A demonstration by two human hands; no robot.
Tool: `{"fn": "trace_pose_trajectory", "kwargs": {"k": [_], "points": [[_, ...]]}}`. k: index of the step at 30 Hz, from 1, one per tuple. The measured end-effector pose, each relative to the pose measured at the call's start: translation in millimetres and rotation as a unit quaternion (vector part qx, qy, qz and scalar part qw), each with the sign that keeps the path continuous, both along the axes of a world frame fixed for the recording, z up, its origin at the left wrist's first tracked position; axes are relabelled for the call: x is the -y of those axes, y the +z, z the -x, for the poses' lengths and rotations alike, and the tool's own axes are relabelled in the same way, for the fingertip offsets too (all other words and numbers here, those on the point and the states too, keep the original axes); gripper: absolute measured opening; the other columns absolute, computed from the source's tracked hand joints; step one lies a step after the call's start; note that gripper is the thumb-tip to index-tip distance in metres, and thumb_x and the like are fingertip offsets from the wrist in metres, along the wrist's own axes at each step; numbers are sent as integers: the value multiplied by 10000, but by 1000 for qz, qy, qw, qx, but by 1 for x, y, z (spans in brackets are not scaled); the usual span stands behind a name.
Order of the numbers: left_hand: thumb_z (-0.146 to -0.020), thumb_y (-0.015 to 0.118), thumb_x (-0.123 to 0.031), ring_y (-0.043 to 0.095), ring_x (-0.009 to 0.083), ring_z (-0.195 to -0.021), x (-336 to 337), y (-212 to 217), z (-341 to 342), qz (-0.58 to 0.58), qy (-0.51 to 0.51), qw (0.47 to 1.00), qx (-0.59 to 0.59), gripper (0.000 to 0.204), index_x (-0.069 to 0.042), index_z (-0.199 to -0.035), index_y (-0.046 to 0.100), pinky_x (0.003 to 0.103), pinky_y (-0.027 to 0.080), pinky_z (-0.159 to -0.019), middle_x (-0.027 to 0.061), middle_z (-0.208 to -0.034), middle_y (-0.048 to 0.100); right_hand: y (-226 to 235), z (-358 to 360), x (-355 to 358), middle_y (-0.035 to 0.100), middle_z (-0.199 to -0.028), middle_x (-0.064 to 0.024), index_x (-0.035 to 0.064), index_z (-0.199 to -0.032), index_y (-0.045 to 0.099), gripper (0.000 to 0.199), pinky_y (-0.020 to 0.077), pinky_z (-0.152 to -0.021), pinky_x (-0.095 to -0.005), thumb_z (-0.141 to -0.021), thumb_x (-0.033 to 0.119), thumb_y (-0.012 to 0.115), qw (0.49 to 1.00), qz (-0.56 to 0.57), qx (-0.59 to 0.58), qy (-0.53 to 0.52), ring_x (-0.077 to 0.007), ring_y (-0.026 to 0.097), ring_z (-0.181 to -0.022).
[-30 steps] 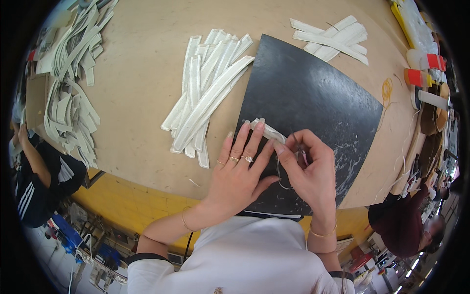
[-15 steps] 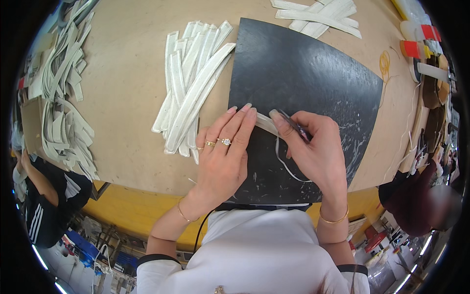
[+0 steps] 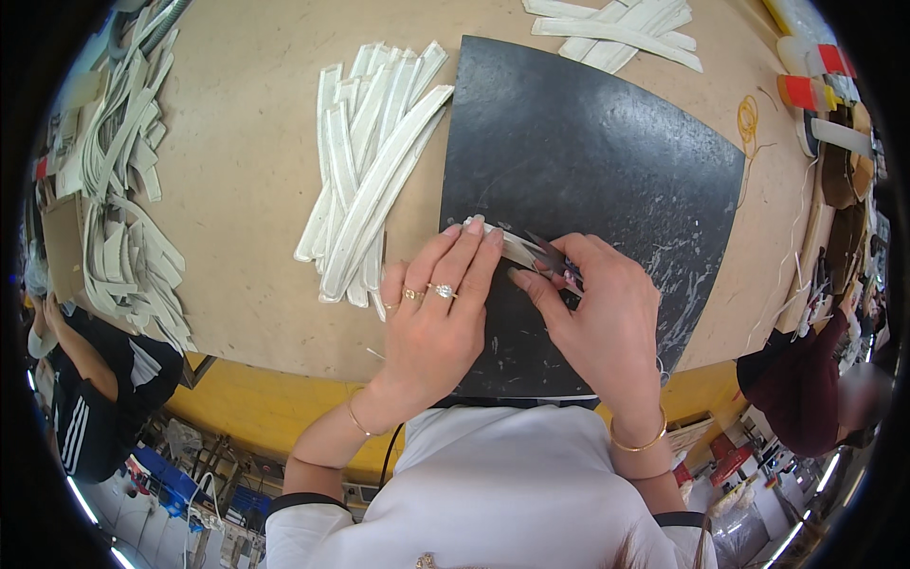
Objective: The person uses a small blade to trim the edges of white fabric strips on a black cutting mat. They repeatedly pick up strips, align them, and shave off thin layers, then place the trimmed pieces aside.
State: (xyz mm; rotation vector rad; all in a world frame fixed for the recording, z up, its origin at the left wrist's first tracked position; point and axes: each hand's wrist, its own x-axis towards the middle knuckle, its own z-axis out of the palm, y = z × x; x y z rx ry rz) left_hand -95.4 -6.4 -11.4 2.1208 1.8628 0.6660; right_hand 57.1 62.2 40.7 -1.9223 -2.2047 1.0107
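A whitish fabric strip (image 3: 518, 249) lies over the black mat (image 3: 588, 133), close to its left side. The fingers of my left hand (image 3: 438, 308) press together over the strip's left end and hold it; the thumb is mostly hidden. My right hand (image 3: 607, 308) is wrapped round small dark thread snips (image 3: 559, 264), whose blades are parted at the strip's right part. Left of the mat lies a loose pile of similar stitched whitish strips (image 3: 370, 171).
More strips (image 3: 621, 33) lie beyond the mat, and a large heap of pale strips (image 3: 123, 180) covers the table's left end. At right are a yellow thread coil (image 3: 748, 119) and a red-labelled bottle (image 3: 801, 92). People are at both sides, one in black (image 3: 104, 379).
Both hands have shifted slightly toward me, with the strip. The snips now show parted blades against it. The thin white trimming that curled below my right hand no longer shows there.
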Motion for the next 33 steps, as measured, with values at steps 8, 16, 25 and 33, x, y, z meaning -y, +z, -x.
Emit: {"fn": "trace_pose_trajectory", "kwargs": {"k": [8, 16, 25, 33], "points": [[-804, 628, -22, 589, 190, -1105, 10, 1, -11, 7, 30, 999, -26, 448, -17, -1252, 656, 312, 349, -870, 49, -1292, 626, 7, -4, 0, 623, -635, -82, 17, -859, 656, 182, 416, -524, -305, -830, 164, 757, 995, 47, -78, -37, -194, 537, -498], [-831, 623, -41, 571, 156, -1109, 12, -4, -15, -19, 41, 996, -74, 385, -31, -1211, 689, 294, 332, -855, 30, -1324, 617, 3, -2, -9, 462, -502, -53, -36, -738, 642, 371, 306, -460, -301, -900, 286, 730, 990, 102, -69, -65, -87, 373, -478], [-865, 577, -21, 449, 256, -1381, 14, 0, -7, 48, -18, 996, -69, 433, -17, -1294, 633, 384, 319, -1087, 81, -1453, 536, -8, 11, -9, 453, -512, -60, -49, -737, 650, 359, 317, -471, -301, -909, 260, 713, 988, 85, -92, -92, -95, 369, -493], [-849, 585, -4, 375, 308, -1445, 16, 6, -3, 118, -38, 992, -33, 590, -25, -1433, 501, 561, 177, -1170, 99, -1527, 451, -7, -1, 2, 477, -533, -32, -35, -766, 663, 279, 312, -476, -289, -902, 204, 708, 986, 79, -101, -102, -81, 382, -509]]}}
